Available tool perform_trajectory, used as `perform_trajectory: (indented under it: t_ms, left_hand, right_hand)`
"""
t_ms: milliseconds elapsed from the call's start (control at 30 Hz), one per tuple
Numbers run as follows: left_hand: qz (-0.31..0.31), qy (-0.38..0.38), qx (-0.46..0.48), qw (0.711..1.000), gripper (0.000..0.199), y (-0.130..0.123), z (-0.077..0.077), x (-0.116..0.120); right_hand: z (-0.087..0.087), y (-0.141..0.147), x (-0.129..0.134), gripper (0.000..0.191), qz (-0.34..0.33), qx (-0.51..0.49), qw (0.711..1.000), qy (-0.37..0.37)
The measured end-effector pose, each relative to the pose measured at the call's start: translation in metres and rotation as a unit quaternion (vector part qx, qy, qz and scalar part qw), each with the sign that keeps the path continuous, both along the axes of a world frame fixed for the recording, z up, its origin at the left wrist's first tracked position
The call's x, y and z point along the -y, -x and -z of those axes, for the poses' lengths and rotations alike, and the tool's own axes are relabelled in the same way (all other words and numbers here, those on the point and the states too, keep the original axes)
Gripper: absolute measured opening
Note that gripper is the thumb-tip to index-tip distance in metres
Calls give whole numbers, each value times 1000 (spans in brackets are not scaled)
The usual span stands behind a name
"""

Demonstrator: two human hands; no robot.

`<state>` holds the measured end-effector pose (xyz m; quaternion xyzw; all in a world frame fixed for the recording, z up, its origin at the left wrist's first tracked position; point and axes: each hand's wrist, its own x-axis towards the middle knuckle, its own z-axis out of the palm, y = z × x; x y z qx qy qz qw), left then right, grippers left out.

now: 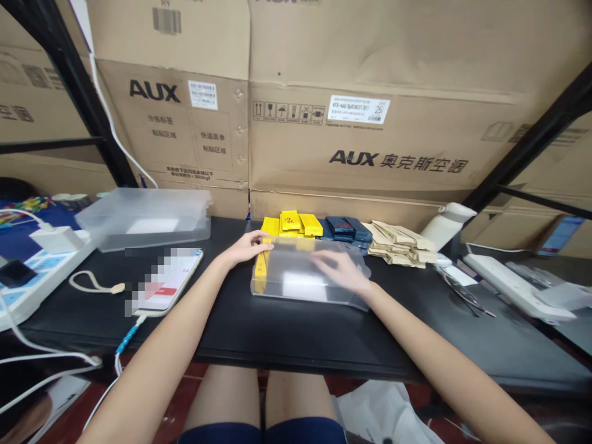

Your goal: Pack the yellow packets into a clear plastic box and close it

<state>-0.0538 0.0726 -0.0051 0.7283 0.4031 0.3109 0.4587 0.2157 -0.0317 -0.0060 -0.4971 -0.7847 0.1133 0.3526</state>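
Note:
A clear plastic box lies in front of me on the black table, with a white rectangle showing through its bottom. A slim yellow packet stands along its left end. My left hand is closed at that corner, thumb and fingertips on the packet's upper end. Over the box's right half hovers my right hand, blurred, its fingers stretched out and apart with nothing visible in them. Just behind the box are yellow packets, dark blue packets and beige packets in piles.
More clear plastic boxes are stacked at the back left. A phone charges beside a power strip. On the right are a white bottle, a cable and a white strip. Large cartons wall off the back.

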Motion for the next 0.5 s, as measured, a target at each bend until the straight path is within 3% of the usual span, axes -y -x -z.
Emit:
perform_trajectory:
  t_ms: [100,233,500]
  left_hand:
    - [-6,14,14,1000,58,3,-1,-1]
    - [-5,28,35,999,58,3,-1,-1]
    - [-15,29,27,999,57,1,-1,0]
  right_hand:
    - [-4,-26,-9,15,29,-122,992,32]
    - [-2,-49,-20,15,129,-285,950,-16]
    - [5,-53,-27,8,206,-434,875,-65]
